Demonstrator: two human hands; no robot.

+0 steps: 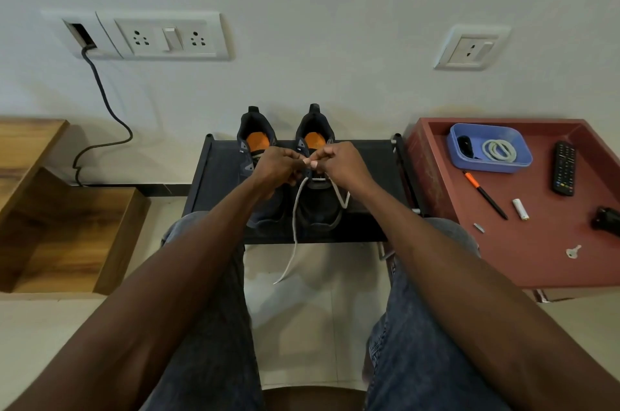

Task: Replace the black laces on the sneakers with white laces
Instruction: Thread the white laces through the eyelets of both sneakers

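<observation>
Both hands, left hand [279, 165] and right hand [339, 160], curl their fingers, pinching the white lace [295, 226] above the right sneaker [318, 205] near the rack's [221, 175] back edge.

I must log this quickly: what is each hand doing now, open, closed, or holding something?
Left hand: fingers curled, pinching the white lace over the right sneaker.
Right hand: fingers curled, pinching the same lace.

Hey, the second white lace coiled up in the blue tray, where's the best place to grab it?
Pinch the coiled white lace across its bundled strands on the near side, coming straight down from above. It lies flat in the blue tray, whose walls block a sideways approach, and gripping several loops together should keep the coil from unravelling.
</observation>
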